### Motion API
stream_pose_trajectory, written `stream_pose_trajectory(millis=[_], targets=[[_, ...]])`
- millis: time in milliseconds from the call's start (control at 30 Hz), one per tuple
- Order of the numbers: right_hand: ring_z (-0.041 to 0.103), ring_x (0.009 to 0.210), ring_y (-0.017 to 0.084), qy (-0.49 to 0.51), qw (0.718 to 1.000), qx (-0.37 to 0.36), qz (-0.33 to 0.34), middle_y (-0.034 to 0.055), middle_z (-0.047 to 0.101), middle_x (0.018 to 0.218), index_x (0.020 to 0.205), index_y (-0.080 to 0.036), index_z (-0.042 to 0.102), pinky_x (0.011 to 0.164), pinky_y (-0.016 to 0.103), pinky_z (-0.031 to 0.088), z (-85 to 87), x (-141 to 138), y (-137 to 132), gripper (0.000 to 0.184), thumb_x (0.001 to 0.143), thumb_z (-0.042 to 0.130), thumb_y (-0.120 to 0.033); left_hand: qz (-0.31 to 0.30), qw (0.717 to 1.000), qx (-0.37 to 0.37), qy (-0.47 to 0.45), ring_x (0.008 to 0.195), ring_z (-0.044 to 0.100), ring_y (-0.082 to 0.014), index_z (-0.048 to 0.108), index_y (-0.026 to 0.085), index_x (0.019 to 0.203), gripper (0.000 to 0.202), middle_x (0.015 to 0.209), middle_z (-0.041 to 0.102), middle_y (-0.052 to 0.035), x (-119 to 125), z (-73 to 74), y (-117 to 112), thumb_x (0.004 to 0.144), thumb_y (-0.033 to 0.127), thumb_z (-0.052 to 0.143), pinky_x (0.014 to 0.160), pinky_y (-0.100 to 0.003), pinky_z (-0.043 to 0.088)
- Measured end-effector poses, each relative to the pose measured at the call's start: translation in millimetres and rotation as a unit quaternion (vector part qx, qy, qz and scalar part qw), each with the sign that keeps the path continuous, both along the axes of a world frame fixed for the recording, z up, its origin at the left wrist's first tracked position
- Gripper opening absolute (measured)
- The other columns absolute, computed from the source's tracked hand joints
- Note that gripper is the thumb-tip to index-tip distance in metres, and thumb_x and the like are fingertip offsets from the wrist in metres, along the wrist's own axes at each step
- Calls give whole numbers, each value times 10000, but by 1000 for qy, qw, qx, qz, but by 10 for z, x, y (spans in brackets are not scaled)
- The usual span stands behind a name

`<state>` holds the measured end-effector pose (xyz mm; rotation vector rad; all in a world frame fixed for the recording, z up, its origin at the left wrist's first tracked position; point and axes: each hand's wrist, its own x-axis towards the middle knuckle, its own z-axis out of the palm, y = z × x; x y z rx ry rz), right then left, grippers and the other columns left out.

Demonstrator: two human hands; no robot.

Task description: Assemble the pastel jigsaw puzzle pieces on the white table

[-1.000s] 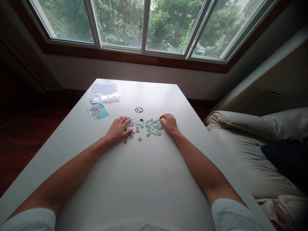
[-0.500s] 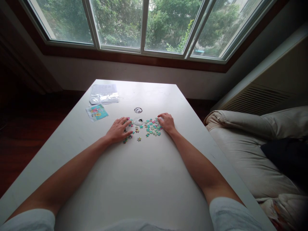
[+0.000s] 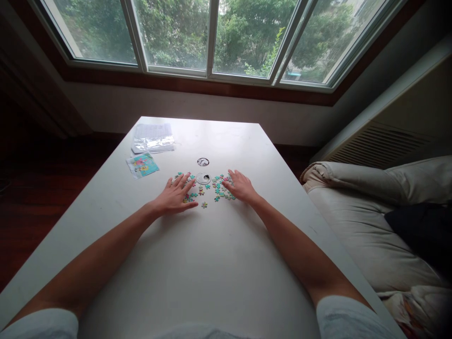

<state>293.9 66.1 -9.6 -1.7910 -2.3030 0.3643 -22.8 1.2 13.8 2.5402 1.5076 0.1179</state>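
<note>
Small jigsaw puzzle pieces, mostly teal with some pink and yellow, lie on the white table in two loose groups. Over the left group of puzzle pieces my left hand is spread, palm down, hiding some of them. My right hand lies across the right group of puzzle pieces, its fingers stretched out and covering part of it. Between the hands are a few single pieces, among them a puzzle piece nearest me. Neither hand visibly holds anything.
Two round inserts, a far one and a nearer one, are set in the tabletop. A picture card and a clear plastic packet lie at the far left. A beige sofa stands right of the table.
My right hand has moved left from the edge of its group onto the pieces, its fingers now extended. My left hand has shifted slightly nearer me, uncovering pieces at the group's far side.
</note>
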Motion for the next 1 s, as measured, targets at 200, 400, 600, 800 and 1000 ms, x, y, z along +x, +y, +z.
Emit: stream_pose_trajectory(millis=[200, 400, 600, 800, 1000], targets=[[116, 1550, 387, -22, 1000, 11, 3, 170, 131, 1685, 1602, -264, 274, 1198, 667, 98, -36, -247, -239, 907, 889, 369, -815, 66, 998, 17, -9, 1555, 42, -407, 226, 302, 1614, 914, 1705, 69, -90, 112, -152, -51, 871, 814, 375, 1193, -682, 59], [93, 1552, 391, -23, 999, 27, 18, 146, 130, 1689, 1588, -282, 317, 1195, 680, 68, -54, -336, -289, 860, 899, 389, -793, 72, 997, 30, -12, 1566, 20, -359, 199, 298, 1622, 859, 1707, 54, -78, 24, -215, 56, 917, 767, 344, 1216, -643, 49], [140, 1550, 360, -16, 998, 42, 49, 113, 190, 1682, 1569, -313, 359, 1213, 633, 115, -15, -383, -288, 741, 951, 367, -724, 43, 998, 45, -7, 1563, 100, -321, 270, 339, 1599, 750, 1698, 154, -48, -73, -249, 191, 952, 711, 340, 1239, -576, 92], [103, 1556, 365, -20, 996, 41, 72, 118, 158, 1689, 1564, -311, 368, 1216, 630, 88, -35, -462, -312, 782, 923, 388, -758, 27, 998, 54, -15, 1550, 162, -305, 311, 320, 1586, 711, 1682, 217, -46, -82, -233, 274, 972, 677, 344, 1247, -552, 119], [151, 1554, 320, -20, 997, 47, 61, 135, 214, 1673, 1567, -277, 362, 1225, 585, 128, -20, -468, -273, 695, 985, 368, -657, 70, 986, 99, -115, 1430, 386, -250, 492, 238, 1484, 571, 1544, 461, -73, -162, -187, 343, 1039, 521, 273, 1212, -436, 299]])
